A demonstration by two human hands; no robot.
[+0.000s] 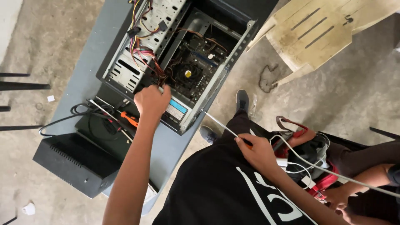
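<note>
Here the open computer case [183, 58] lies on its side on the grey table [83, 71], far left, holding a motherboard [193, 68], coloured wires [143, 54] and a power supply [177, 110]. The left hand [152, 102] curls closed inside it; the right hand [258, 152] pinches a long screwdriver [221, 125].

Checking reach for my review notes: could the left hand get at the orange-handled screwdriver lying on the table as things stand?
Probably yes. The left hand rests on the open computer case, and the orange-handled screwdriver lies just beside its wrist, uncovered on top of the black cables, with nothing between them.
</note>
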